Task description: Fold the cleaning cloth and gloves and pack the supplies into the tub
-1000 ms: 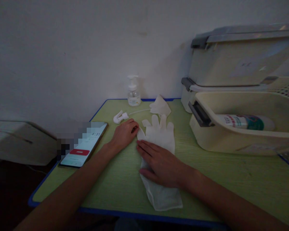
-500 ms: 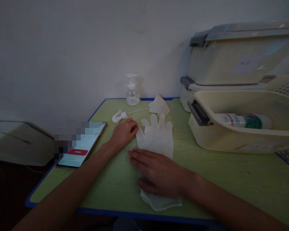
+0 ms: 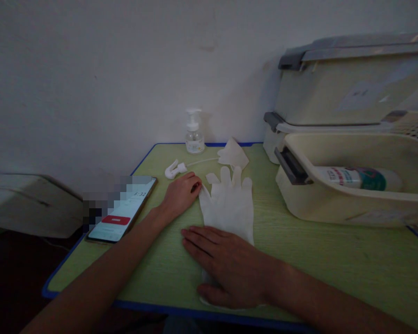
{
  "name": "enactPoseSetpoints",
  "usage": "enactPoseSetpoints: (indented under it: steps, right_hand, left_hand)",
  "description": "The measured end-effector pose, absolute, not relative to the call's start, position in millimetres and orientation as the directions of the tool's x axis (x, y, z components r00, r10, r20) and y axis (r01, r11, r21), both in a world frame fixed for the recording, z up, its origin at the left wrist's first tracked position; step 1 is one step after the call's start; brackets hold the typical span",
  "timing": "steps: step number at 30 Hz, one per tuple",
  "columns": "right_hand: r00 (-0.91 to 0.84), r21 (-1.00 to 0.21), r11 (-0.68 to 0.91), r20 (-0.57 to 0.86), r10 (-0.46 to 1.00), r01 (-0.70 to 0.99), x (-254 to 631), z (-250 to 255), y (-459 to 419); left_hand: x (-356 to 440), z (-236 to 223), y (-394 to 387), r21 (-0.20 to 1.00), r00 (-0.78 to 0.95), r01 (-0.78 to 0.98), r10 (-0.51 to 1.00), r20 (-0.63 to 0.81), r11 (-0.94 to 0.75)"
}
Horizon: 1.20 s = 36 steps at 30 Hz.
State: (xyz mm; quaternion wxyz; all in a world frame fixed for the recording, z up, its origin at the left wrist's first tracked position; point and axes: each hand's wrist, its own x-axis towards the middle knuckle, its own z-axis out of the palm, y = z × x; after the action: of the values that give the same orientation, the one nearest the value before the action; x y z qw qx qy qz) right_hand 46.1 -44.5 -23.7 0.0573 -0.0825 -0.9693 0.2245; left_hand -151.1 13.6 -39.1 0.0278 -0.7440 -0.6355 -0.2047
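A white glove (image 3: 229, 207) lies flat at the centre of the frame on the green worktop (image 3: 334, 260), its digits pointing toward the wall. The right hand (image 3: 230, 269) lies palm-down over its cuff end in the lower middle of the frame, fingers spread and flat, gripping nothing. The left hand (image 3: 181, 194) rests just left of the glove, its fingers curled loosely with the tips at the glove's near edge (whether they pinch the material cannot be told).

Compared with a second ago, the right hand has slid down the glove toward the lower edge of the frame: it then covered the glove's middle with the cuff showing below it, and now the cuff is almost wholly under the palm while more of the glove's body is bare and looks smoother. The left hand has stayed put, so this reads as a flattening stroke along the glove.

Behind the glove, a second pale glove (image 3: 232, 154) lies crumpled, with a small white clip (image 3: 174, 170) to its left and a pump bottle (image 3: 194, 138) by the wall. A lit phone (image 3: 123, 211) lies at centre left. At right stands a cream bin (image 3: 355, 195) holding a bottle (image 3: 355, 177), with a lidded box (image 3: 348, 88) behind it.
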Motion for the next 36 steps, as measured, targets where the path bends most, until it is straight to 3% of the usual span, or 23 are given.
enactPoseSetpoints:
  steps: [8, 13, 18, 26, 36]
  right_hand:
    - [-0.978, -0.449, 0.893, 0.178, 0.11, 0.018, 49.9, -15.6, -32.8]
    - [-0.903, -0.398, 0.903, 0.309, 0.298, 0.162, 49.8, -9.6, -17.6]
    - [-0.877, -0.326, 0.882, 0.23, 0.423, 0.34, 48.2, -23.7, -2.0]
    - [-0.91, -0.247, 0.904, 0.142, 0.39, 0.349, 47.7, -30.9, 1.7]
    - [-0.902, -0.249, 0.901, 0.16, 0.401, 0.356, 48.3, -30.6, 0.2]
  left_hand:
    - [-152.1, -39.7, 13.0, 0.253, 0.105, 0.946, 0.929, 0.354, -0.203]
    - [-151.7, -38.9, 13.2, 0.283, 0.066, 0.943, 0.932, 0.355, -0.175]
    - [-150.8, -39.4, 11.7, 0.314, 0.033, 0.938, 0.94, 0.34, -0.146]
    - [-155.6, -25.5, 32.8, 0.309, 0.038, 0.94, 0.943, 0.331, -0.146]
    - [-139.3, -9.2, 91.0, 0.321, 0.247, 0.914, 0.968, 0.04, -0.246]
